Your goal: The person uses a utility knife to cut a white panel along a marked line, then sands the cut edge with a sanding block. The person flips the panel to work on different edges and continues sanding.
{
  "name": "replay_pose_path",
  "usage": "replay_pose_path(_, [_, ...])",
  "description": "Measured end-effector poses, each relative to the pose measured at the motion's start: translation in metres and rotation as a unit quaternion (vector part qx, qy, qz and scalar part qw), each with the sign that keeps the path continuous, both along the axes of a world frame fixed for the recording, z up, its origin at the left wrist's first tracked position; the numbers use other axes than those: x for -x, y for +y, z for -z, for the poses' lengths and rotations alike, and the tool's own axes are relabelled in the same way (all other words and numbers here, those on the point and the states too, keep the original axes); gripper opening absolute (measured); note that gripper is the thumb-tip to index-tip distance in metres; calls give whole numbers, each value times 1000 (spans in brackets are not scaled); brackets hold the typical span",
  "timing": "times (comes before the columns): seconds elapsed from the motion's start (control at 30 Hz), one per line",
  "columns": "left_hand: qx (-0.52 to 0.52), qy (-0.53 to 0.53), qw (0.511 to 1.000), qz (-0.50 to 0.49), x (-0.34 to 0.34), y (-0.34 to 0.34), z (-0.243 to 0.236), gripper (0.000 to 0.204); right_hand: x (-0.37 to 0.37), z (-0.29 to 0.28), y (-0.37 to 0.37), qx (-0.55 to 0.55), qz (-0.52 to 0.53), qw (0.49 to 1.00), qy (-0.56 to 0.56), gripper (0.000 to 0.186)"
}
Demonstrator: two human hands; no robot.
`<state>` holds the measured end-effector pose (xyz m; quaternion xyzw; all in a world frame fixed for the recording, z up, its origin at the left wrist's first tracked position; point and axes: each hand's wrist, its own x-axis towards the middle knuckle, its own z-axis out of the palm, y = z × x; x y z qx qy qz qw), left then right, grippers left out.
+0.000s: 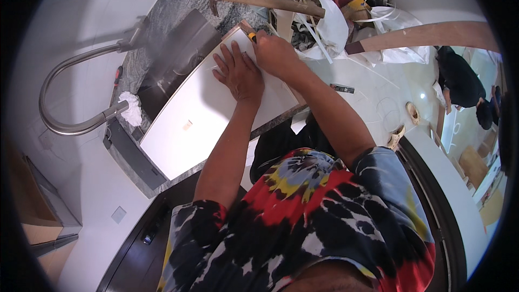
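From my remote view, I have the left hand (241, 78) spread open, palm down, on the flat white rectangular panel (203, 113), which lies over the grey speckled stone countertop (170, 11). My right hand (274, 57) closes around a small yellow-and-black hand tool (252, 37) at the panel's far end.

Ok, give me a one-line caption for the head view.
Left hand spread on a white board, right hand gripping a yellow tool near the board's edge.
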<state>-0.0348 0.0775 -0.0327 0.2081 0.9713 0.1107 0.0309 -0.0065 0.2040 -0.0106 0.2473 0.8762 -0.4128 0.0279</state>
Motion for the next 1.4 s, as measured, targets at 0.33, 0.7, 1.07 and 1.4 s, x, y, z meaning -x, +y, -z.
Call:
replay_pose_path(0.33, [23, -5, 1000, -6, -1, 1, 0, 49, 6, -15, -1, -76, -47, 996, -13, 26])
replay_pose_path(0.7, [12, -2, 1000, 6, 0, 5, -4, 48, -30, -39, 0, 16, -37, 997, -60, 23])
replay_pose_path(1.07, [2, -10, 1000, -8, -3, 2, -1, 49, -20, -24, 4, 19, 30, 999, 1, 21])
replay_pose_path(1.4, [13, 0, 1000, -2, -3, -2, 4, 48, -5, -19, 0, -15, -13, 1000, -11, 23])
